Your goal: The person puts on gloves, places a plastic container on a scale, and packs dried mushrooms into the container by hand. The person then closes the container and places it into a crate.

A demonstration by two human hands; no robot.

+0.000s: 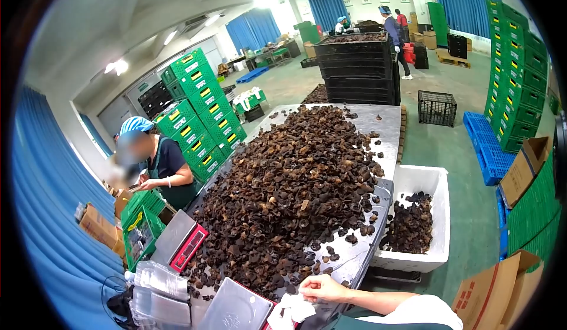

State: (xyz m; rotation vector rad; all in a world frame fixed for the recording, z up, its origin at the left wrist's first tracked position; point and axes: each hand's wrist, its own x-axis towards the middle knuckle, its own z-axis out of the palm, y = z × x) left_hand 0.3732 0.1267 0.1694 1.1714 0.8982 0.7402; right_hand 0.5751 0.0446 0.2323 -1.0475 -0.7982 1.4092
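Observation:
At the bottom of the view, my right hand (pixel 323 287) is closed in a pinch, its fingertips at a bunched white glove or cloth (pixel 293 308). My left hand cannot be made out; it may be inside that white material. Just left of it lies a weighing scale (pixel 236 307) with a flat metal plate and a red edge. Beyond my hands, a large heap of dark brown, curled pieces like wood ear mushrooms (pixel 289 194) covers the metal table (pixel 387 135). Some loose pieces lie near my right hand.
A white foam box (pixel 440 218) with more dark pieces stands right of the table. A red scale (pixel 189 247) and clear plastic containers (pixel 159 291) are at left. A co-worker (pixel 168 164) stands beyond them. Green crates (pixel 204 102), black crates (pixel 357 70) and cartons (pixel 493 291) surround the table.

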